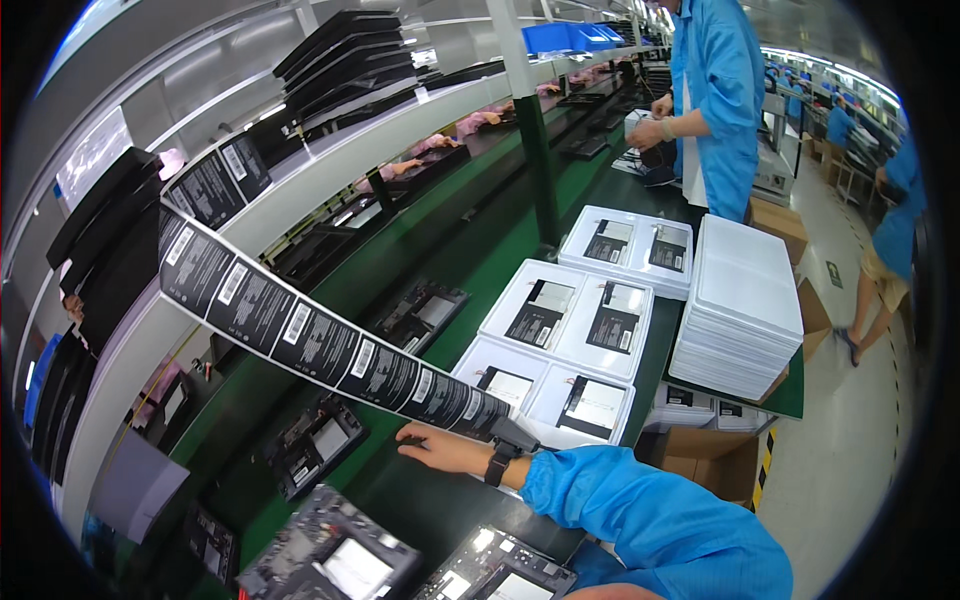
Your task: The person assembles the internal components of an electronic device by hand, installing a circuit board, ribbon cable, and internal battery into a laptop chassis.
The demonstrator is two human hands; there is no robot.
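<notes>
A dark-green bench (pixel 480 508) runs beneath a white shelf (pixel 300 170) in a factory hall; a co-worker in blue (pixel 725 100) stands at the far end. A black label strip (pixel 325 335) with white barcodes extends from the shelf down to beside the right wrist. The right hand (pixel 447 450) points left over the bench, fingers extended; whether its grip contains anything cannot be told. The left grip cannot be seen. Circuit assemblies (pixel 325 550) lie nearby; white trays (pixel 572 342) hold flat packs (pixel 540 313).
</notes>
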